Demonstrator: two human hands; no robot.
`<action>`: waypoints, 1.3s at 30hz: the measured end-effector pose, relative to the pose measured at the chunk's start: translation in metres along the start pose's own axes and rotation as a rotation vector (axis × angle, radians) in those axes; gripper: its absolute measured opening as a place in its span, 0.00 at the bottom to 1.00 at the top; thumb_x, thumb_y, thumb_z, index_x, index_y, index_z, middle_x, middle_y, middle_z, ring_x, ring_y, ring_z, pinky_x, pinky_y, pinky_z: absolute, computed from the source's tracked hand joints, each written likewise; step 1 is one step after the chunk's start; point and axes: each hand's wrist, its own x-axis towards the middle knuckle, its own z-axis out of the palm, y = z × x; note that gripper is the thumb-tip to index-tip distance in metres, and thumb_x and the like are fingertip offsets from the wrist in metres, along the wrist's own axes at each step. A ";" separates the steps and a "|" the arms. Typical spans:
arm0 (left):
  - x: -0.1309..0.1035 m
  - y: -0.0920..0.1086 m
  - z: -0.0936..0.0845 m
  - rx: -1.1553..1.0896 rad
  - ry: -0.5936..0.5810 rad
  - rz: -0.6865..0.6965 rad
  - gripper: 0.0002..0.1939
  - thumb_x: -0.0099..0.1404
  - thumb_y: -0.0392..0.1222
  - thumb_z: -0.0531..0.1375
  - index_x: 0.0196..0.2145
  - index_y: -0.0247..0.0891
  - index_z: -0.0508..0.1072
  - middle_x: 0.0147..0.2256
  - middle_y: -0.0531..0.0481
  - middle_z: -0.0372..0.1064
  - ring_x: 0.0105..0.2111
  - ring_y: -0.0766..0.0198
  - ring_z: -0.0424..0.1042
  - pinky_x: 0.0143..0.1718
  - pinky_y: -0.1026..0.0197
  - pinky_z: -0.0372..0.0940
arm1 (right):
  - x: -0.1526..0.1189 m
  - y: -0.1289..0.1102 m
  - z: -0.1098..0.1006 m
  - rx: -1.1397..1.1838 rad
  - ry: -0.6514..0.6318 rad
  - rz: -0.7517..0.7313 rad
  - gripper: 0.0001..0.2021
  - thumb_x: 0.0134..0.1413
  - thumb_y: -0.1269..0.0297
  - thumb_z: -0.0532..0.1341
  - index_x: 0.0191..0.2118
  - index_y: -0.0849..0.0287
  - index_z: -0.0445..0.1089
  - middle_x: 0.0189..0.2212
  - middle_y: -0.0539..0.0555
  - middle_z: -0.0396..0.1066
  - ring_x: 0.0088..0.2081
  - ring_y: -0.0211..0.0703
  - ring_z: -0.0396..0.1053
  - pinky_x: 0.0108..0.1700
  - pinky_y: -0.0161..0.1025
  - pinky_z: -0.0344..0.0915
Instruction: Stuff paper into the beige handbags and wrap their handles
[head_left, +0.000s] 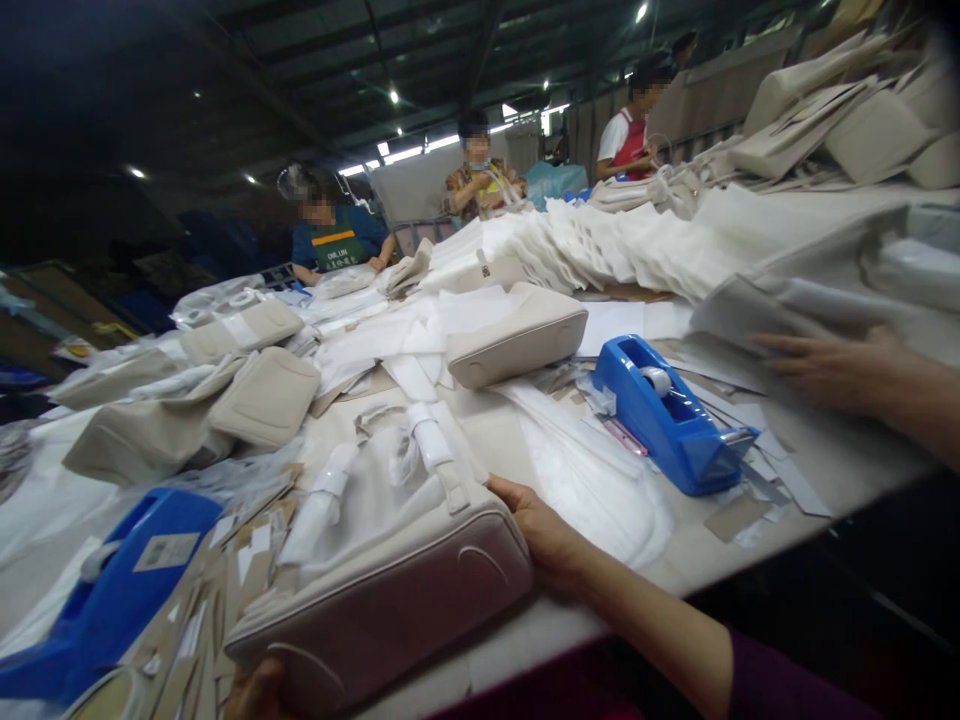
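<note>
A beige handbag lies tilted at the near edge of the table, its stitched base turned towards me. White padding wraps parts of its strap. My right hand grips the bag's right end, fingers partly hidden behind it. At the lower left corner my left hand holds the other end, most of it cut off by the frame. Just right of the bag lie white foam sheets. To the left stands a blue tape dispenser beside scraps of cardboard.
A second blue tape dispenser stands to the right. A co-worker's hand reaches in at the right, blurred, by a grey-beige bag. More bags and a long row of white sheets cover the table. Several people work beyond.
</note>
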 end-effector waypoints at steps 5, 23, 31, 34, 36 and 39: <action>-0.003 0.000 0.004 -0.013 0.010 0.029 0.42 0.33 0.48 0.72 0.50 0.52 0.68 0.27 0.58 0.74 0.45 0.47 0.72 0.42 0.53 0.73 | 0.019 0.004 -0.010 -0.309 0.048 -0.017 0.24 0.42 0.52 0.67 0.45 0.59 0.72 0.36 0.52 0.75 0.41 0.50 0.69 0.46 0.45 0.64; -0.011 0.009 0.015 -0.179 -0.120 0.080 0.47 0.28 0.44 0.75 0.51 0.48 0.69 0.34 0.55 0.77 0.40 0.50 0.75 0.40 0.57 0.73 | 0.009 -0.016 0.000 -0.331 0.323 -0.109 0.33 0.43 0.65 0.62 0.59 0.52 0.59 0.46 0.54 0.69 0.35 0.40 0.68 0.37 0.37 0.66; -0.024 0.029 0.017 -0.080 -0.241 0.239 0.38 0.38 0.52 0.73 0.48 0.42 0.72 0.43 0.46 0.74 0.51 0.48 0.69 0.50 0.57 0.67 | -0.016 -0.054 0.017 -0.382 -0.051 -0.063 0.22 0.48 0.67 0.59 0.51 0.54 0.71 0.47 0.53 0.72 0.47 0.46 0.68 0.54 0.45 0.60; -0.025 0.039 0.010 0.033 -0.303 0.334 0.37 0.42 0.51 0.71 0.51 0.39 0.71 0.50 0.43 0.70 0.55 0.48 0.65 0.52 0.59 0.64 | -0.015 -0.066 0.017 -0.363 -0.127 0.033 0.22 0.49 0.64 0.57 0.52 0.57 0.71 0.48 0.56 0.72 0.49 0.50 0.68 0.55 0.48 0.60; -0.024 0.043 0.005 0.084 -0.344 0.291 0.38 0.45 0.49 0.71 0.53 0.38 0.68 0.49 0.43 0.71 0.52 0.48 0.67 0.50 0.59 0.65 | -0.014 -0.071 0.014 -0.380 -0.162 0.058 0.22 0.53 0.56 0.55 0.52 0.58 0.71 0.50 0.58 0.71 0.52 0.53 0.66 0.55 0.50 0.59; -0.027 0.049 0.004 0.089 -0.414 0.214 0.37 0.47 0.47 0.70 0.54 0.38 0.66 0.43 0.45 0.74 0.42 0.51 0.73 0.42 0.60 0.67 | -0.015 -0.073 0.012 -0.427 -0.195 0.057 0.26 0.52 0.49 0.59 0.54 0.58 0.69 0.52 0.59 0.70 0.54 0.55 0.65 0.57 0.51 0.57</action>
